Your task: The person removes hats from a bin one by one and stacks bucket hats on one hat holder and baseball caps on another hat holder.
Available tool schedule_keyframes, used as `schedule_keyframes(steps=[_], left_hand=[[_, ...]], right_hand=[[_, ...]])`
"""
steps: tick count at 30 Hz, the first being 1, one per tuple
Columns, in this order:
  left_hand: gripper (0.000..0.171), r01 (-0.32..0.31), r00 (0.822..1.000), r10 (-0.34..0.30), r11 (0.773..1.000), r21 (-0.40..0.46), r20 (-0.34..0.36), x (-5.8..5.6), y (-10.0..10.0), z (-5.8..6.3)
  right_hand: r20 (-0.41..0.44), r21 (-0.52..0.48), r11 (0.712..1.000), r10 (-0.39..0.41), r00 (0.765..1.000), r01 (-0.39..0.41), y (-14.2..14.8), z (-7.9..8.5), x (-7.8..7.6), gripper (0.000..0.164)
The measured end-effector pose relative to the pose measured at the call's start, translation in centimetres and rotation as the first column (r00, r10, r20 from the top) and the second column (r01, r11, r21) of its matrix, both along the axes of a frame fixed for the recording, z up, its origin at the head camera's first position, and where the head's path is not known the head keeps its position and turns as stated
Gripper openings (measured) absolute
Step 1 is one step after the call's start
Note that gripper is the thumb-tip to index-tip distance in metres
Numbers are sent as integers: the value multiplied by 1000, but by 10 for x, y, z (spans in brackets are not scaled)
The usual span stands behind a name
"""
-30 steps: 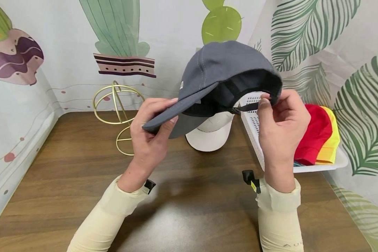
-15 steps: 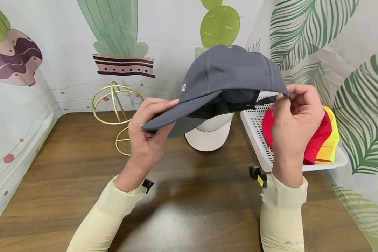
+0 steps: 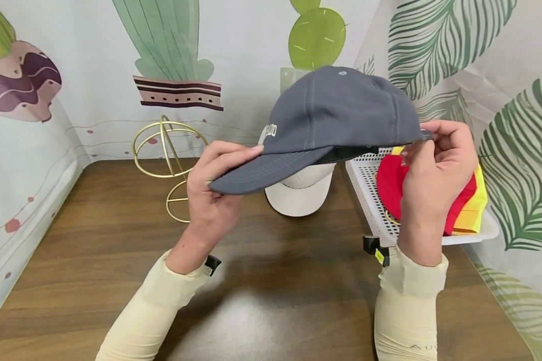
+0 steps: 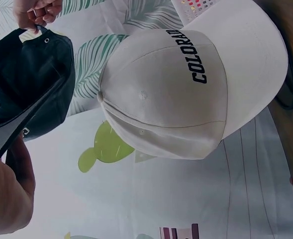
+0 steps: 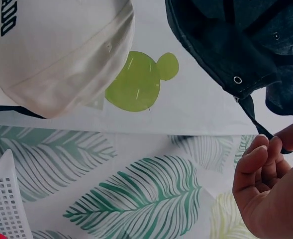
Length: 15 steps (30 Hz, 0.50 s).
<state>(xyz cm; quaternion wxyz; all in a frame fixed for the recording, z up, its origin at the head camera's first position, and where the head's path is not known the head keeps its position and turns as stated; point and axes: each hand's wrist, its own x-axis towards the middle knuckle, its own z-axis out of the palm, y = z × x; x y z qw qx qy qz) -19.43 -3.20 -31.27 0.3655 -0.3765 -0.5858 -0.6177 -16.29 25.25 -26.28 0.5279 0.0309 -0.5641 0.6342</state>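
Grey baseball cap (image 3: 339, 115) held in the air directly above a white cap (image 3: 300, 193) on its stand, brim pinched by the left hand (image 3: 214, 193), rear edge pinched by the right hand (image 3: 435, 173). Lowering should probably proceed level, both grips equal, crown centred over the white cap. Long axis runs brim-to-back, across the wooden table (image 3: 117, 240); brim points to the person's left.

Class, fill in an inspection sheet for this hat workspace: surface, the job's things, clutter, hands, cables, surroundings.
Surface: brown wood-grain table.
Job's things: grey cap held in the air above a white cap lettered COLORADO.
Clutter: gold wire stand at the back left; white basket on the right holding a red cap and a yellow cap.
Hands: left hand pinches the grey cap's brim; right hand pinches its back edge.
Cables: nothing seen.
Surroundings: backdrop printed with cacti and leaves.
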Motion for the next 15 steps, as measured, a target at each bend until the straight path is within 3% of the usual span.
schedule_keyframes(steps=[7, 15], left_hand=[[18, -8, 1000, 9, 1000, 19, -18, 2, 1, 1], [22, -12, 999, 13, 999, 32, -33, 5, 2, 4]], right_hand=[[13, -60, 995, 76, 997, -75, 6, -6, -4, 23], [53, -88, 984, 159, 986, -154, 8, -11, -9, 8]])
